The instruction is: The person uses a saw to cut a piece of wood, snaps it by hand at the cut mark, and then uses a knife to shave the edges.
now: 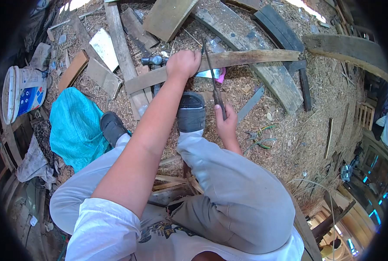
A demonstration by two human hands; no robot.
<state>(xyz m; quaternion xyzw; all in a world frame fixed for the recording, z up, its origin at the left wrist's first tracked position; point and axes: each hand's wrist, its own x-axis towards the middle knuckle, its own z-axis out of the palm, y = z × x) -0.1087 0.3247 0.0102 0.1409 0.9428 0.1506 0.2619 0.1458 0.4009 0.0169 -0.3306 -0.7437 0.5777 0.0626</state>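
Observation:
My left hand [184,64] is closed around a long, slightly curved wooden strip [255,57], left of its middle. My right hand [227,122] grips the dark handle of a long, narrow tool [212,65], which looks like a saw seen edge-on. Its thin length crosses the strip just right of my left fist; teeth cannot be made out. A hammer [154,60] lies beside my left hand, its head showing. Under the strip is a partly hidden white and pink item [220,75]. My shoe [191,112] is between my forearms.
Pliers [261,138] and a flat grey metal strip [250,104] lie on the shavings to the right. Thick boards [246,39] cross the far ground. On the left are a teal sack [75,126] and a white bucket [25,93].

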